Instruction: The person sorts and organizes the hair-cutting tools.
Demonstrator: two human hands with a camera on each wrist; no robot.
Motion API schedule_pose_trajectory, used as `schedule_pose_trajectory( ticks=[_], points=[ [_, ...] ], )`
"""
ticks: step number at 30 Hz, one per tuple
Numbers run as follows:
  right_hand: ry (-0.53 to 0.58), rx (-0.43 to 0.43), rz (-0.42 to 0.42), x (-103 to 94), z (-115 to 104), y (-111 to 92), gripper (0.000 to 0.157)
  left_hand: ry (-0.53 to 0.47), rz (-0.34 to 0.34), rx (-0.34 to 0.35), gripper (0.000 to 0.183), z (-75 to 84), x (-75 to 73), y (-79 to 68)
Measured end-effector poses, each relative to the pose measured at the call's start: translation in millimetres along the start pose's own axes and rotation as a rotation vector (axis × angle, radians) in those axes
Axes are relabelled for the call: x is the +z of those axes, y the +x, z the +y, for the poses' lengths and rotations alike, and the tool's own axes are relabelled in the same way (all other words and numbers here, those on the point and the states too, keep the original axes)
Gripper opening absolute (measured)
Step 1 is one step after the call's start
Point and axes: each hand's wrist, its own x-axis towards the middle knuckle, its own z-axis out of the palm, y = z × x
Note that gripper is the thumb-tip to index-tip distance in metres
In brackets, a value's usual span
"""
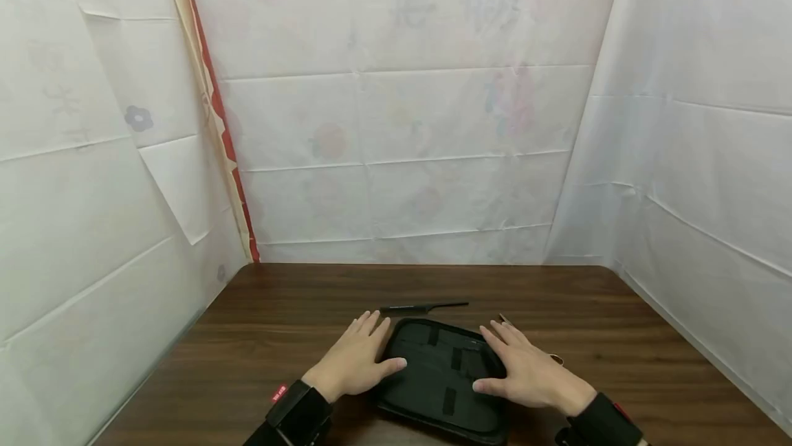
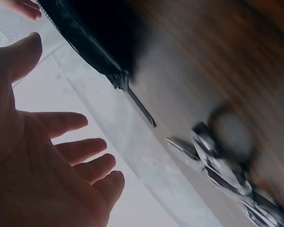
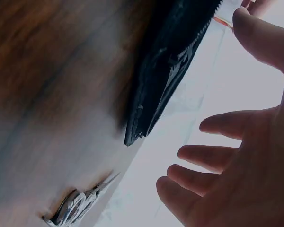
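Observation:
A black zip case [image 1: 423,391] lies flat on the table, with short elastic straps on its upper face. My left hand [image 1: 354,363] is at its left edge, fingers spread and thumb over the case. At the right edge, my right hand [image 1: 531,372] is likewise spread, its thumb over the case; neither hand grips anything. Whether the palms touch it I cannot tell. Zip teeth and a gap between layers show along the case's side [image 3: 173,61] in the right wrist view. Beyond the case lies a slim black tool [image 1: 414,308] with a thin tail.
Silver scissors [image 3: 80,204] lie on the table by my right hand, mostly hidden from the head view. Below my left hand is a shiny metal tool [image 2: 220,165] near a dark ring, its kind unclear. White sheeting [image 1: 396,116] encloses the brown wooden table [image 1: 278,295].

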Motion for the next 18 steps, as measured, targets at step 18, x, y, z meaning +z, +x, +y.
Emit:
schedule_pose_trajectory(
  ticks=[18],
  points=[
    [-0.062, 0.006, -0.065, 10.2, -11.1, -3.4, 0.097, -0.074, -0.132, 0.021, 0.080, 10.4, 4.0, 12.0]
  ],
)
